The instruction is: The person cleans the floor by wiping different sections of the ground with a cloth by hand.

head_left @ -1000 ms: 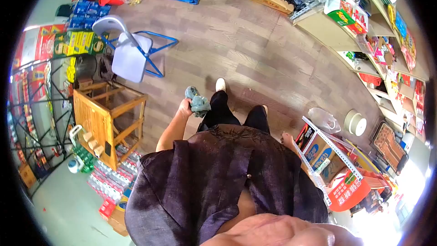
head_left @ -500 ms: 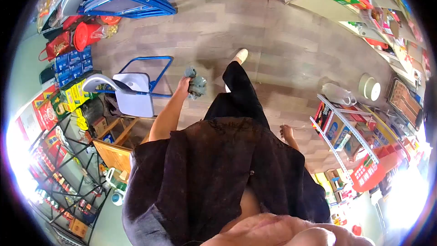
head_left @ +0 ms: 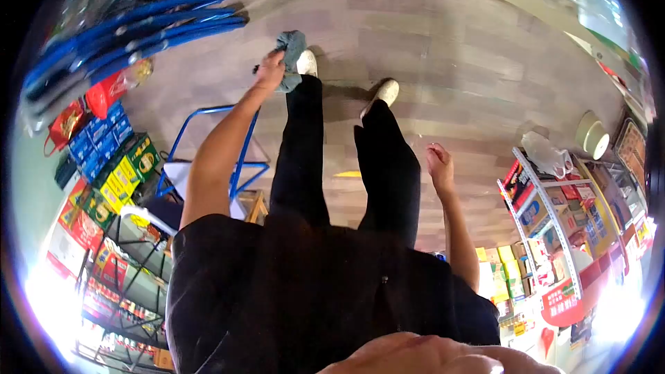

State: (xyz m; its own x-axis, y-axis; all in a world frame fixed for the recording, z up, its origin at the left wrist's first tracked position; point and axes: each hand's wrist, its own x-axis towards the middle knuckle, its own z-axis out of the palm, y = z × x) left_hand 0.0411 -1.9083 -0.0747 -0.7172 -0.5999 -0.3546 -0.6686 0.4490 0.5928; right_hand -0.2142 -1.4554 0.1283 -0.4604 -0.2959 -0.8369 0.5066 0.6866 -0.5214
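Note:
A crumpled grey-green cloth [head_left: 291, 47] hangs from my left hand [head_left: 271, 71], which is closed round it at the upper left of my body, over the floor and beside my left shoe [head_left: 307, 64]. My right hand [head_left: 439, 164] is held out to the right of my leg, its fingers curled together. Whether something small sits between those fingers I cannot make out. The nearest thing to my left forearm is a folding chair [head_left: 181, 174] with a blue tube frame, partly hidden behind that arm.
Folded blue chairs [head_left: 138, 31] lean at the upper left. Blue boxes [head_left: 100, 140] and yellow cartons [head_left: 119, 183] are stacked along the left. On the right stand a metal rack [head_left: 547, 215] of goods and a pale round tub [head_left: 592, 134]. Wood-look floor [head_left: 443, 48] runs ahead.
I have stepped forward, so the chair and stacks have shifted down and back. My left hand has moved forward with the cloth; my right hand has risen into fuller view.

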